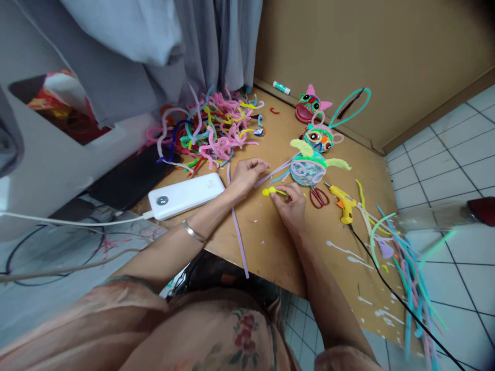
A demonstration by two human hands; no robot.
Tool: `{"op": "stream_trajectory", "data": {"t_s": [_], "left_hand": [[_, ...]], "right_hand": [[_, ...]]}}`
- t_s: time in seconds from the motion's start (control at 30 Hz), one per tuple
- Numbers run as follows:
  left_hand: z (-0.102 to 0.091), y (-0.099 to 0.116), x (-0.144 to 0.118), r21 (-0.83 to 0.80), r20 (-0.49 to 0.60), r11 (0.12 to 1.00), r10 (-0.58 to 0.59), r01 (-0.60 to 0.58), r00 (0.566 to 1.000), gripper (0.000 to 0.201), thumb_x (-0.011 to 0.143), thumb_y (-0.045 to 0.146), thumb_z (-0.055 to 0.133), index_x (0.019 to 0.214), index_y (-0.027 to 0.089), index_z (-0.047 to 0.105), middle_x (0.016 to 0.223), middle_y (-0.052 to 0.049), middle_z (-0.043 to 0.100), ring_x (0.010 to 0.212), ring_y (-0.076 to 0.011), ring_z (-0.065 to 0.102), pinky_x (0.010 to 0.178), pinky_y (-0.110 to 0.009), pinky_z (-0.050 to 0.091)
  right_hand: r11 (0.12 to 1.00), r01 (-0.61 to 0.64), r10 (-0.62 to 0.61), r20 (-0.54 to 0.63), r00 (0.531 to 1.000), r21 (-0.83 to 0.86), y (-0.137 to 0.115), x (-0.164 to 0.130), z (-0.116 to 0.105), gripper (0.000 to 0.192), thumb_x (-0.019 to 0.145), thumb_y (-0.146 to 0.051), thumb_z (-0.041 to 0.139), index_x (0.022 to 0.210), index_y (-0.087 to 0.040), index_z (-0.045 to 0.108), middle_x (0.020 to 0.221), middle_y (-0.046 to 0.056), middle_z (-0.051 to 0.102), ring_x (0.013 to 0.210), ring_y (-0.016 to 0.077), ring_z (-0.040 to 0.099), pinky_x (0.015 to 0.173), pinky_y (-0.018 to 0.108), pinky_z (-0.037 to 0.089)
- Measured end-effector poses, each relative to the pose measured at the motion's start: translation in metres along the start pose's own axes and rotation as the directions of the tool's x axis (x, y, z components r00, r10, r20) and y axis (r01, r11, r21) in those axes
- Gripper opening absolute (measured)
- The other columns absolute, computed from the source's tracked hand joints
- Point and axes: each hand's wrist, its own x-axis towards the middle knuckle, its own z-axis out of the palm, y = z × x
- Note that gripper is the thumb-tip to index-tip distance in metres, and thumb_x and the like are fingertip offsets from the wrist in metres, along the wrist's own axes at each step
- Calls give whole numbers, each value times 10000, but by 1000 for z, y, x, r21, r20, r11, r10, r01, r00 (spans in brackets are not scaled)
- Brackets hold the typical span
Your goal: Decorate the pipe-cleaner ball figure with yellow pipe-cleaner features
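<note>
My right hand (292, 203) pinches a bent piece of yellow pipe cleaner (267, 192), its rounded end showing past the fingertips. Just left of it, my left hand (249, 175) hovers over or rests on the table with its fingers curled together; whether anything is in them is hidden. A lilac pipe cleaner (238, 237) lies under my left forearm. Beyond my hands stands a round figure with yellow ears (308, 170), trimmed in green and lilac. Lilac and blue strips (279, 169) stretch from its left side towards my left hand.
A white power bank (187, 196) with a cable lies left. Behind it is a tangled pile of pipe cleaners (216, 126). Red-handled scissors (319, 198), a yellow glue gun (344, 202) and loose pipe cleaners (413, 288) lie right. Two decorated figures, a pink-eared one (309, 105) included, stand behind.
</note>
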Motion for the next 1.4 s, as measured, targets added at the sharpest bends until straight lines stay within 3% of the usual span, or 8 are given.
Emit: {"op": "stream_trajectory", "data": {"t_s": [0.13,0.3,0.6,0.7,0.87,1.03,1.23,1.4], "left_hand": [[1,-7,-1,133,146,990,17,-37,989,212,727,347,622,694,139,647,588,30,547,527,-76,410,525,-218,304],[3,-9,-5,167,434,986,-88,16,897,357,656,469,733,623,132,618,510,46,461,473,-57,343,476,-210,236],[2,2,-5,192,538,980,-151,54,829,350,525,385,836,656,94,690,491,45,498,442,-35,313,452,-210,191],[5,1,-6,162,526,986,-117,35,842,335,530,377,830,639,98,681,495,37,513,446,-41,344,457,-211,213],[15,-4,-12,-5,370,999,-35,39,928,346,559,419,806,622,115,654,481,42,492,447,-46,345,468,-219,216],[29,-7,-19,-186,242,980,-25,72,970,303,529,352,840,621,116,673,511,26,538,482,-51,376,494,-212,257],[36,-11,-24,-394,325,861,-196,321,925,223,518,215,825,607,107,652,510,24,520,448,-21,316,458,-197,172],[37,-15,-26,-414,347,832,-231,369,909,245,494,195,839,637,97,665,501,31,493,447,-15,286,445,-193,130]], "right_hand": [[1000,1,-2,-62,998,-5,1,0,-6,167,814,-354,695,875,-202,729,826,15,586,670,126,507,575,262,445],[997,59,-60,-17,998,-58,-2,-2,-19,145,851,-336,661,905,-220,729,829,11,554,755,153,537,617,277,458],[982,148,-143,54,988,-119,0,-5,-22,131,890,-284,610,946,-222,710,855,33,588,830,185,584,675,307,473],[982,132,-126,48,991,-138,-3,-3,-24,149,897,-283,589,993,-217,682,852,32,613,767,173,574,692,314,480],[995,64,-68,-56,996,-73,-11,-2,-25,242,859,-237,578,1098,-206,601,937,54,662,789,179,605,675,305,507],[993,72,-81,-98,992,-96,-20,-4,-20,183,878,-240,577,1055,-209,610,938,58,673,778,174,613,720,319,532],[988,92,-107,-116,987,-124,-24,-4,-22,156,903,-308,611,1012,-212,668,821,29,667,706,159,599,652,285,505],[978,118,-139,-117,983,-171,-17,-4,-26,149,910,-323,608,971,-220,697,785,20,682,642,147,585,612,280,486]]}}
